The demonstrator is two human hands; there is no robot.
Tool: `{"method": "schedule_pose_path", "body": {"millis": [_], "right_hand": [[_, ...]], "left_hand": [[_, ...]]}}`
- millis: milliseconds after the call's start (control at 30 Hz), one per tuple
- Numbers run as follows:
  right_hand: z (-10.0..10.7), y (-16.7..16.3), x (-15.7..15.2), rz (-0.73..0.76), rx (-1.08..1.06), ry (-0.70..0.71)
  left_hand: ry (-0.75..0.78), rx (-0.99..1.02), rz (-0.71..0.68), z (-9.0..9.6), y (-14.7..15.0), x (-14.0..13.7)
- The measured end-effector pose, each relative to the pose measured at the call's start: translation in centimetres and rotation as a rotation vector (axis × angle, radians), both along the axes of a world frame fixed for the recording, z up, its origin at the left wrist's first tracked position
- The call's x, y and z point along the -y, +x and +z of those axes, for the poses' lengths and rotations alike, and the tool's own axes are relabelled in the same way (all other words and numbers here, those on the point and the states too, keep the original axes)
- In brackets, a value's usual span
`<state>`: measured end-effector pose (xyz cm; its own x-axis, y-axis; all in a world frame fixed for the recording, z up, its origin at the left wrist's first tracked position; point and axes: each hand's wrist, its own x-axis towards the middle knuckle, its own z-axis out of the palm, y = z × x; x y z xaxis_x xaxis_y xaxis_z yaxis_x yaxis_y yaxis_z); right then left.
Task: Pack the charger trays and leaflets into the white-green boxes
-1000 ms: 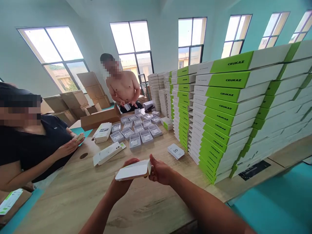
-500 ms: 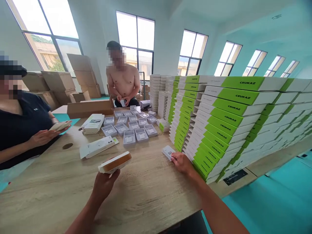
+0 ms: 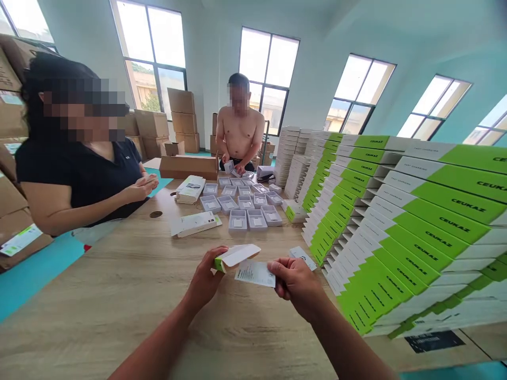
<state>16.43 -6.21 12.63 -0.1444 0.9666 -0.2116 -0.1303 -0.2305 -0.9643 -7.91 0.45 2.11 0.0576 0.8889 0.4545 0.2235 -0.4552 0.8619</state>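
Observation:
My left hand (image 3: 206, 281) is closed around a small white and green carton (image 3: 241, 255), whose end flap stands open toward the right. Between the thumb and fingers of my right hand (image 3: 295, 285) is a printed white leaflet (image 3: 253, 273). The leaflet's left end lies just below the carton's open end; whether they touch I cannot tell. Behind my right hand a stack of white leaflets (image 3: 302, 257) rests on the table, against the foot of the carton stack.
Tall stacks of white and green cartons (image 3: 412, 227) line the right side. White trays (image 3: 237, 220) and a flat carton (image 3: 194, 224) lie farther back on the wooden table (image 3: 119, 316). One person (image 3: 79, 174) sits at left; another (image 3: 240, 132) works across the table.
My right hand has lifted a leaflet from the stack and brought it left to the carton. My left hand has turned the carton's open end toward it. The view has swung left.

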Motion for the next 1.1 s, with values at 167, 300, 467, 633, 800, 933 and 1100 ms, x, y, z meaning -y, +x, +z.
{"method": "schedule_pose_path", "body": {"millis": [167,300,467,633,800,933,1100], "right_hand": [[-0.6,-2.2,-1.5,0.021,-0.005,0.0],[-2.1,-1.3,-4.6,0.059,0.581,0.224],[-3.1,-0.4,-13.6,0.013,1.064,0.4],[-4.0,-2.2,-14.5,0.125,1.329,0.466],[-6.1,-2.0,-6.8,0.393,1.403,0.622],[-6.6,-0.8,-3.7,0.594,1.362,0.561],[-6.4,-0.2,-1.2,0.624,1.168,0.526]], "left_hand": [[0.061,-0.008,-0.029,0.3,-0.4,0.1],[0.028,0.022,0.035,0.1,-0.6,-0.3],[-0.033,0.082,0.118,0.9,-1.1,-0.7],[-0.05,0.143,0.192,2.0,-2.2,-1.0],[-0.006,0.171,0.208,2.0,-2.9,-1.5],[0.043,0.142,0.128,2.4,-3.2,-1.4],[0.088,0.096,0.051,2.4,-3.4,-1.3]]}}
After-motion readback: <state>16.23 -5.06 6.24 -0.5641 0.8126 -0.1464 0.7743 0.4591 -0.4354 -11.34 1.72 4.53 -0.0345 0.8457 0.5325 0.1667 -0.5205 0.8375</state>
